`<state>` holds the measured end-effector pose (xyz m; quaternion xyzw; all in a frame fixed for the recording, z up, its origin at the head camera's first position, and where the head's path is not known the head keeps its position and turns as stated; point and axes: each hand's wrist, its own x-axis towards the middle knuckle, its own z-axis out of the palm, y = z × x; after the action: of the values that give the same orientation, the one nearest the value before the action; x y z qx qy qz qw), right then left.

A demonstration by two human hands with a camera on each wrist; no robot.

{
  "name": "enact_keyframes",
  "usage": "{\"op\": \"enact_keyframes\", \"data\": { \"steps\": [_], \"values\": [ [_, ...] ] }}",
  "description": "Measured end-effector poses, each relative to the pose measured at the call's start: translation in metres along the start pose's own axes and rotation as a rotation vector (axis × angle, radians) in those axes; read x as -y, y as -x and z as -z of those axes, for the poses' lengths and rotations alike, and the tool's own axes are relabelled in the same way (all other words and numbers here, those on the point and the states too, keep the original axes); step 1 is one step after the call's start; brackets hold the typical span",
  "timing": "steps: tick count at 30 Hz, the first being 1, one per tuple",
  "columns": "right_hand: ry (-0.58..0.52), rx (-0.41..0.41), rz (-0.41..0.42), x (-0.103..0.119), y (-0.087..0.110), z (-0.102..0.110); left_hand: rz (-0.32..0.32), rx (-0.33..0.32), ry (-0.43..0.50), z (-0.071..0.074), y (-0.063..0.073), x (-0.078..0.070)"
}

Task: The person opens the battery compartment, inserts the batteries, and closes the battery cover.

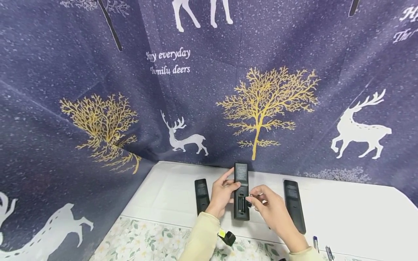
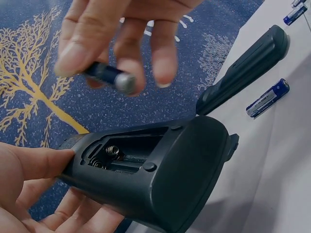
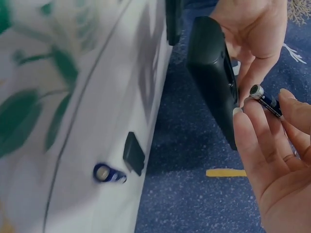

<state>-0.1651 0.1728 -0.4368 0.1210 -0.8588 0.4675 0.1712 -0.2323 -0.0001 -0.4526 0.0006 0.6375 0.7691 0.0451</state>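
My left hand [image 1: 221, 194] grips a black remote control [image 1: 241, 175], back side up, its battery compartment uncovered. Two coil springs [image 2: 112, 151] show inside that compartment, with no battery in the part visible. Thumb and fingers of my right hand [image 1: 271, 208] pinch a dark blue battery [image 2: 109, 76] with a silver end. In the left wrist view this battery is held just above the compartment. The right wrist view shows the same battery [image 3: 266, 101] beside the remote's edge, its silver end toward the left hand.
Black remotes lie on the white table on the left [image 1: 201, 194] and right [image 1: 294, 208]. A loose blue battery [image 3: 108, 173] lies near a small black cover [image 3: 132, 154]. More batteries [image 2: 294, 14] are at the right. A dark printed cloth [image 1: 202, 94] hangs behind the table.
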Motion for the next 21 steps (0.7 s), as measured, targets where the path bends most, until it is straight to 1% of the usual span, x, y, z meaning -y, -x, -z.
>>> {"op": "enact_keyframes", "data": {
  "steps": [7, 10, 13, 16, 21],
  "values": [
    [-0.059, -0.003, -0.035, 0.003, -0.008, -0.011, 0.006, 0.003, 0.006, 0.001, 0.001, -0.001],
    [-0.08, 0.009, -0.051, 0.004, -0.009, -0.015, 0.002, -0.001, 0.002, 0.0, 0.001, -0.002],
    [-0.053, 0.022, -0.055, 0.005, -0.01, -0.018, -0.005, -0.006, -0.011, 0.0, 0.001, -0.003],
    [-0.002, 0.026, -0.058, 0.006, -0.01, -0.019, -0.007, 0.0, -0.016, 0.0, 0.003, -0.004],
    [0.04, 0.051, -0.096, 0.007, -0.01, -0.018, 0.003, 0.021, -0.014, 0.0, 0.005, -0.006]
  ]
}}
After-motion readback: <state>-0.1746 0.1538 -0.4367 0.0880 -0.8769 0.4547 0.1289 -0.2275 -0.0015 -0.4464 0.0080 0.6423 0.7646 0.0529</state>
